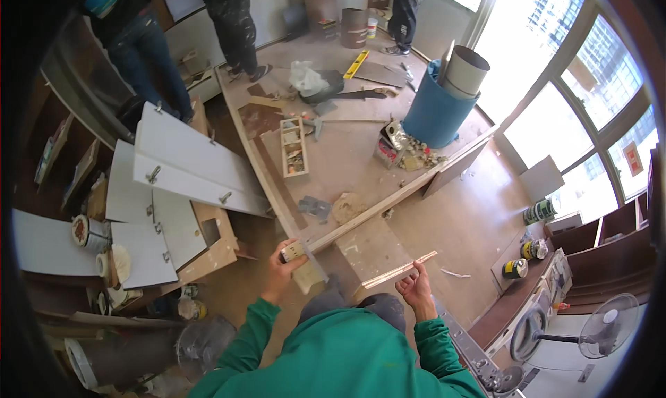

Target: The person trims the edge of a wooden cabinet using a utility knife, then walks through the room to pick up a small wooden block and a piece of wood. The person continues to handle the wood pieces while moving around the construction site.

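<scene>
My left hand (283, 269) is closed around the tan, block-like grip of a scraper (294, 251); its flat grey blade points down and to the right. The fingers of my right hand (417, 290) pinch the near edge of a light brown board (371, 249), just in front of my knees. A pale, streaked strip runs along that edge. The board's far end reaches the wooden rim of the large work table (270, 183). The scraper is apart from the pinched edge, to its left.
On the table stand a blue bin (433, 110), a compartment tray (294, 147), a yellow level (356, 64) and a crumpled plastic bag (306, 79). White door panels (198, 155) with hinges lean at left. Paint cans (515, 268) and a fan (608, 325) are at right. People stand at the far side.
</scene>
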The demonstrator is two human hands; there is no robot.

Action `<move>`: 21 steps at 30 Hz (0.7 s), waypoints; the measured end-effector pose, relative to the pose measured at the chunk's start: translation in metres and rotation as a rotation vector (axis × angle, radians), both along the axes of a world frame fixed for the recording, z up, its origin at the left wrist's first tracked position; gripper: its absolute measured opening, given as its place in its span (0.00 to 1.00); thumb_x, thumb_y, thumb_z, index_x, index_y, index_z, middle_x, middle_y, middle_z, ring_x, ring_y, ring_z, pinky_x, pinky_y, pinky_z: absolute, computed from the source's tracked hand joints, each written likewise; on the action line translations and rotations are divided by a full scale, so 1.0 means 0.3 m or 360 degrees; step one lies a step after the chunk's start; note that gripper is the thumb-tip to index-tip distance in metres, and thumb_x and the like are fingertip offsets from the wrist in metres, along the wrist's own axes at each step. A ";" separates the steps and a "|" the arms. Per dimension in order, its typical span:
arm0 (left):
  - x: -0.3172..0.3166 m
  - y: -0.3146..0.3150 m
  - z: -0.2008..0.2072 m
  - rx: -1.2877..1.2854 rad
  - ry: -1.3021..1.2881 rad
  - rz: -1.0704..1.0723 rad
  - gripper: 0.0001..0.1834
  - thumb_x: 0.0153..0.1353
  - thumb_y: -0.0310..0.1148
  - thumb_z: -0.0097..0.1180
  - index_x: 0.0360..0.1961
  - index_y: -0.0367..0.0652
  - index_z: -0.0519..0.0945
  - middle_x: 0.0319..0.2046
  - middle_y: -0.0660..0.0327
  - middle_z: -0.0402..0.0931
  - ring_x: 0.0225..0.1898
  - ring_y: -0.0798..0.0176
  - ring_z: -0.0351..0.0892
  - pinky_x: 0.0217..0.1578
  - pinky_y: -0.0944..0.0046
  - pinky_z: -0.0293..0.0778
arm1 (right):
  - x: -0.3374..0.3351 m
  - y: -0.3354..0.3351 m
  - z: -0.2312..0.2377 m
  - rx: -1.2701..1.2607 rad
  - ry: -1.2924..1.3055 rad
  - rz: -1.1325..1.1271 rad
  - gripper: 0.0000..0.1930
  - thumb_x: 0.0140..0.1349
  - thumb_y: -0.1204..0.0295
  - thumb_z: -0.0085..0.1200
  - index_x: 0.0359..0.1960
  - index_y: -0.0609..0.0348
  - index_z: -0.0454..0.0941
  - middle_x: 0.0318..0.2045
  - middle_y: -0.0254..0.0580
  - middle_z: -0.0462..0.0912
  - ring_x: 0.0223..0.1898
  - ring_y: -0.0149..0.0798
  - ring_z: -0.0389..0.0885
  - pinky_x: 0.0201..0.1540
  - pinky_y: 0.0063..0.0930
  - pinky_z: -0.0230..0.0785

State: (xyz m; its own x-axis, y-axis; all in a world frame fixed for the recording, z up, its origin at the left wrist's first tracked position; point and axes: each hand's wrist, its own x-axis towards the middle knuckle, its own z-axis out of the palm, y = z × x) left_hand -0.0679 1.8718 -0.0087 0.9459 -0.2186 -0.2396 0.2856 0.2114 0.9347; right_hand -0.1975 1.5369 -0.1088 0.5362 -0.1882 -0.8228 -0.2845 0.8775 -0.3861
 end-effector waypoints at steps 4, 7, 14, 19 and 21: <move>0.047 -0.064 -0.030 -0.0468 0.0511 -0.0102 0.22 0.58 0.42 0.53 0.49 0.38 0.73 0.32 0.56 0.76 0.31 0.57 0.79 0.35 0.58 0.78 | 0.034 -0.184 -0.076 0.0015 0.0049 0.0057 0.26 0.58 0.53 0.58 0.46 0.60 0.67 0.35 0.45 0.79 0.34 0.43 0.80 0.38 0.35 0.76; 0.038 -0.197 0.071 -0.0598 0.0612 -0.0108 0.27 0.58 0.46 0.53 0.51 0.37 0.71 0.28 0.55 0.74 0.28 0.55 0.79 0.30 0.55 0.78 | 0.109 -0.323 -0.121 -0.0015 0.0136 0.0194 0.40 0.58 0.50 0.56 0.62 0.66 0.55 0.56 0.61 0.66 0.54 0.57 0.70 0.56 0.45 0.67; -0.067 -0.544 0.001 -0.0025 0.0233 0.0443 0.22 0.52 0.35 0.52 0.47 0.35 0.74 0.21 0.59 0.70 0.22 0.63 0.75 0.24 0.63 0.76 | 0.381 -0.617 -0.131 -0.0121 0.0162 0.0696 0.44 0.56 0.51 0.61 0.66 0.63 0.53 0.55 0.62 0.70 0.50 0.52 0.77 0.55 0.45 0.71; -0.156 -0.776 -0.025 0.0153 0.0272 0.0588 0.27 0.46 0.28 0.52 0.51 0.33 0.73 0.24 0.60 0.71 0.22 0.65 0.73 0.25 0.68 0.72 | 0.585 -0.734 -0.001 -0.0573 -0.0026 0.1109 0.33 0.54 0.52 0.64 0.53 0.63 0.67 0.38 0.47 0.76 0.28 0.35 0.80 0.27 0.30 0.76; -0.159 -0.824 0.001 0.0002 0.0345 0.0442 0.27 0.48 0.27 0.56 0.53 0.33 0.73 0.23 0.61 0.71 0.22 0.66 0.73 0.25 0.68 0.71 | 0.657 -0.735 0.130 -0.0720 -0.0127 0.1131 0.32 0.53 0.53 0.65 0.51 0.63 0.69 0.36 0.44 0.77 0.26 0.33 0.79 0.25 0.28 0.75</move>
State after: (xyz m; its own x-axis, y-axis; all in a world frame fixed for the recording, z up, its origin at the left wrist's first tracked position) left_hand -0.1158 1.6246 -0.0083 0.8964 0.0404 -0.4415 0.4092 0.3077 0.8590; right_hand -0.0004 1.3163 -0.0697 0.7050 -0.0864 -0.7039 -0.6670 0.2564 -0.6995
